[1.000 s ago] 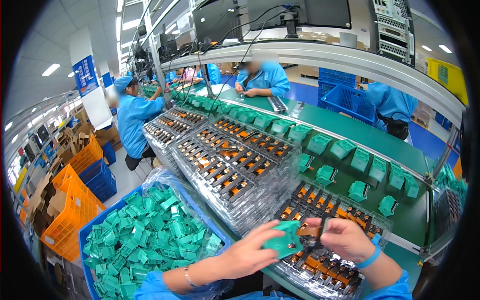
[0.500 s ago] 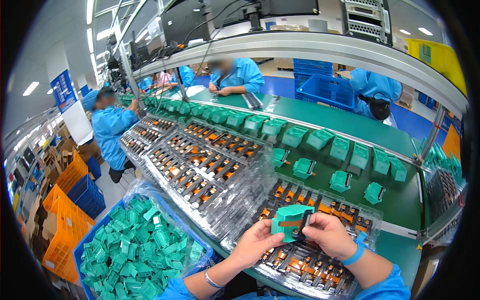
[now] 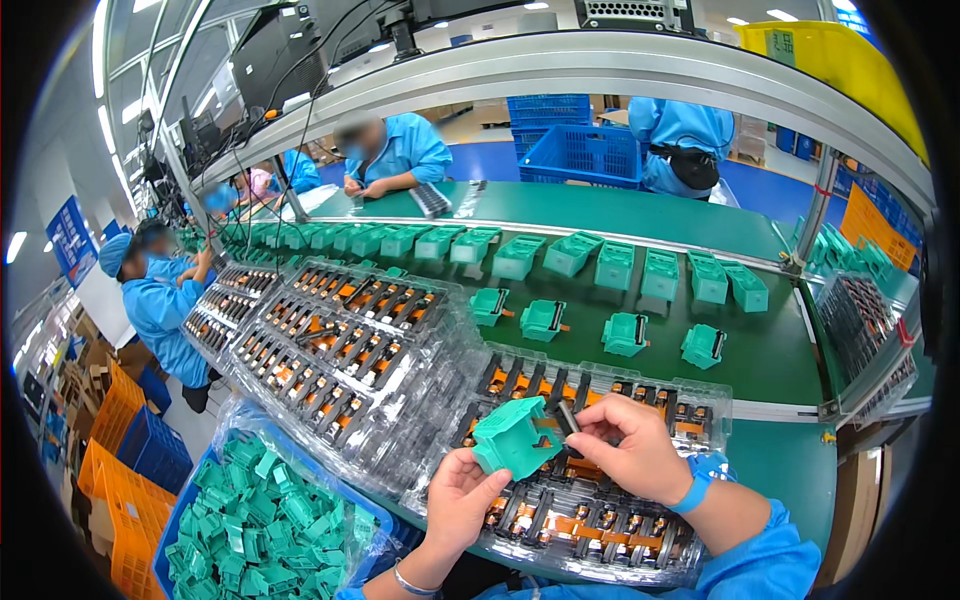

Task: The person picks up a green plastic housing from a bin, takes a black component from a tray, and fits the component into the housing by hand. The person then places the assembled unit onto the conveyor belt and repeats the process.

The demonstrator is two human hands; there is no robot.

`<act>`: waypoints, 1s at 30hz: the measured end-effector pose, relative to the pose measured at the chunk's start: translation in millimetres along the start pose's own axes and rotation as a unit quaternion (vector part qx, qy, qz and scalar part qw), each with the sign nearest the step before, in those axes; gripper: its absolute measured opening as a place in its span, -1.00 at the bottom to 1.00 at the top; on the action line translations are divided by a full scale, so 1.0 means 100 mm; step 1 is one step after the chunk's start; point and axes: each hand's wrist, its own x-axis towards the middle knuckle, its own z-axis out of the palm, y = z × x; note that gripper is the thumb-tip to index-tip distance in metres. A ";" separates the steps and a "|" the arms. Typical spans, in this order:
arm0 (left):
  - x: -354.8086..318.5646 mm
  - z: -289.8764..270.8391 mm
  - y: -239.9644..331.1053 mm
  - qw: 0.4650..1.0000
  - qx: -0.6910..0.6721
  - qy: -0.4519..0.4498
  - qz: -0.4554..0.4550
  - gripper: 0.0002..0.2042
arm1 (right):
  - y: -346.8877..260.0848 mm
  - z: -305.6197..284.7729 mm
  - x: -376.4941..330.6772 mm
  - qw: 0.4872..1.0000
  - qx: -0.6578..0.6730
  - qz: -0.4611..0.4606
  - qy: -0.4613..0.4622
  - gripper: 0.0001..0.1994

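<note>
Holding, between the thumb and fingers of the left hand (image 3: 458, 505), a green housing (image 3: 508, 445), tilted, with an orange ribbon (image 3: 548, 440) showing at the edge toward the right hand (image 3: 635, 450). Pinching, between thumb and fingertips of the right hand, a black strip (image 3: 567, 418) just beside that edge; not permitting a firm reading of contact between strip and housing. Wearing a bracelet (image 3: 412, 585) just behind the left hand and a blue band (image 3: 697, 487) just behind the right.

Working directly above a clear tray (image 3: 718, 405) of dark parts with orange ribbons. Having, to the left of the left hand, a blue bin (image 3: 163, 570) heaped with green housings; farther out on that side, stacked trays (image 3: 455, 350) of similar parts.

Facing, beyond both hands, a green belt (image 3: 760, 350), bearing a near row (image 3: 541, 320) of four housings with dark strips and, farther out, a long line (image 3: 615, 266) of housings running leftward. Looking, past hands and belt, under a metal rail (image 3: 600, 70) toward a bench (image 3: 580, 205), a co-worker (image 3: 405, 155) in blue with hands close together, and blue crates (image 3: 580, 155).
</note>
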 end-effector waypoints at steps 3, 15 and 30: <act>-0.01 0.00 -0.02 1.000 -0.003 -0.006 0.010 -0.72 | 0.00 -0.01 -0.01 0.998 -0.055 -0.020 -0.010 -0.83; -0.06 -0.05 -0.04 0.999 -0.015 -0.037 0.028 -0.71 | 0.25 0.08 0.03 0.987 0.062 0.121 -0.084 -0.87; -0.11 0.00 -0.01 0.996 0.012 -0.077 0.053 -0.70 | 0.26 0.13 0.02 0.964 0.168 0.172 -0.114 -0.81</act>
